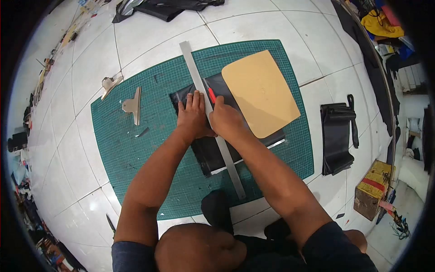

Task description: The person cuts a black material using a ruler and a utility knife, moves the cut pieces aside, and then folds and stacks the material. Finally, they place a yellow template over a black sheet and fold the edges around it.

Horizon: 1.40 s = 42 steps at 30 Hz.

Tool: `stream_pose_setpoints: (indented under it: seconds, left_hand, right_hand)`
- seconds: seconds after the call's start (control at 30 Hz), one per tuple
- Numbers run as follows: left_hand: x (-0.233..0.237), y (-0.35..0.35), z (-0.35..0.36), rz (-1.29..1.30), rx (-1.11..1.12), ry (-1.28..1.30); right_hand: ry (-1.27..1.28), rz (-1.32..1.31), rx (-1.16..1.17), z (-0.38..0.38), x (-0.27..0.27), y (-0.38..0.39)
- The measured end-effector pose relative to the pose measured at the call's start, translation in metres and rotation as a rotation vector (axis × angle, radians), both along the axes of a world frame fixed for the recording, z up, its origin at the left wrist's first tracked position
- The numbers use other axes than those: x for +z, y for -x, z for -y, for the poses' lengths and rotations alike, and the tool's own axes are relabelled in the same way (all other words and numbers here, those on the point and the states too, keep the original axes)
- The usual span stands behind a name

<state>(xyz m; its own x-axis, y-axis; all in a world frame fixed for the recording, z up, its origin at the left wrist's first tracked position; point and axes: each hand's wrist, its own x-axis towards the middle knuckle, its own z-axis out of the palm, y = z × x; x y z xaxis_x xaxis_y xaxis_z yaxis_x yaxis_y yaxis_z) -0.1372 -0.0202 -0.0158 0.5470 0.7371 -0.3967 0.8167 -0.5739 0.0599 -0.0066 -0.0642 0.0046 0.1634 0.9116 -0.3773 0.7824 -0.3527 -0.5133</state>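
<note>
The fingers of my right hand were wrapped around a red cutter, its tip pointing away from me and slightly left, close by the right edge of a steel ruler. My left hand lay palm down at the ruler's other side, fingers stretched forward and slightly apart, thumb toward the ruler; how hard it pressed I could not tell. Between my hands the ruler slanted from far left to near right, crossing a black sheet on the green cutting mat. Both forearms reached forward, converging on the ruler. To the right of my right hand, a tan panel rested over the sheet; off left, a metal clip lay on the mat.
</note>
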Motion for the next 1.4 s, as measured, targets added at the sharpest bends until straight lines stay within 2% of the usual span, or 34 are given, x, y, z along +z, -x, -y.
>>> stream_pose_setpoints:
  seconds: [0.37, 0.63, 0.87, 0.93, 1.1, 1.2, 1.4]
  left_hand:
    - [0.002, 0.000, -0.001, -0.055, -0.027, 0.011]
    - [0.002, -0.002, -0.001, -0.023, -0.034, 0.003]
    - [0.003, -0.002, -0.003, 0.016, -0.005, -0.034]
    - [0.006, -0.002, 0.003, 0.017, 0.020, -0.006]
    - [0.002, 0.000, 0.003, 0.089, 0.039, -0.027]
    - [0.009, -0.003, 0.001, 0.005, 0.051, 0.028]
    - [0.007, -0.002, 0.002, -0.010, 0.029, 0.005]
  right_hand:
    - [-0.001, -0.046, -0.027, -0.019, -0.014, 0.009]
    - [0.078, -0.139, -0.024, -0.030, -0.001, 0.002]
    - [0.216, -0.132, 0.030, 0.052, 0.006, -0.008]
    - [0.289, -0.155, 0.015, 0.086, 0.023, -0.008]
    - [0.366, -0.118, 0.030, 0.185, 0.020, -0.009]
    - [0.444, -0.124, 0.025, 0.231, 0.032, -0.014]
    - [0.490, -0.123, 0.034, 0.268, 0.048, -0.021]
